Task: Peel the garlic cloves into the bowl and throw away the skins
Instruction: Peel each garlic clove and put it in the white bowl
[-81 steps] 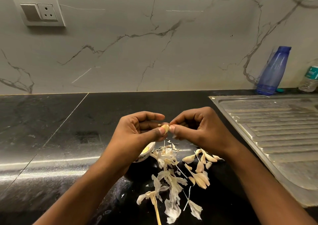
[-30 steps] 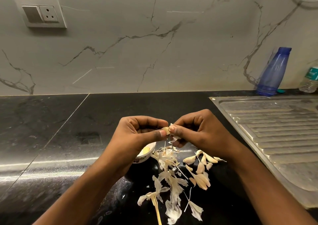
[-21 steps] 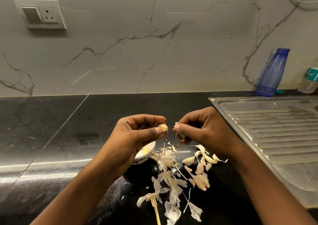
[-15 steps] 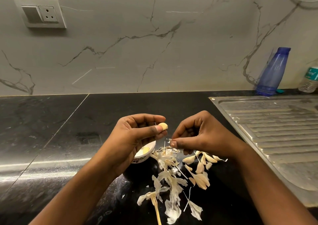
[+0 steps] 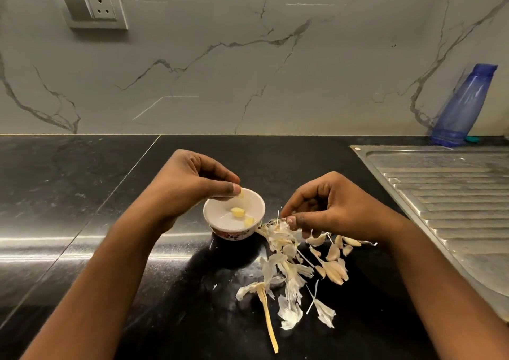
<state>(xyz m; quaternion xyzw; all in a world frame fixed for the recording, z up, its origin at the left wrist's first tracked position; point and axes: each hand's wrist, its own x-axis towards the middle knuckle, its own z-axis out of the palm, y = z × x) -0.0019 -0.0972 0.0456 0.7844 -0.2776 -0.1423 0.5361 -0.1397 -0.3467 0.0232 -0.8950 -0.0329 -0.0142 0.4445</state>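
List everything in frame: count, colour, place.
bowl: 1, white, patterned outside, counter centre
cloves in bowl: 2, pale yellow, peeled
held clove: 1, pale yellow, peeled, over bowl's far rim
unpeeled cloves: several, cream, right of the skins; exact count unclear
skins: loose pile, white, right of the bowl
stem: 1, tan, near end of the pile
bottle: 1, blue, against wall, far right
switch plate: 1, white, wall, top left
drainboard: 1, steel, right
counter: 1, black
left hand: fingers pinch held clove
right hand: fingers appear to pinch a skin scrap at pile's top
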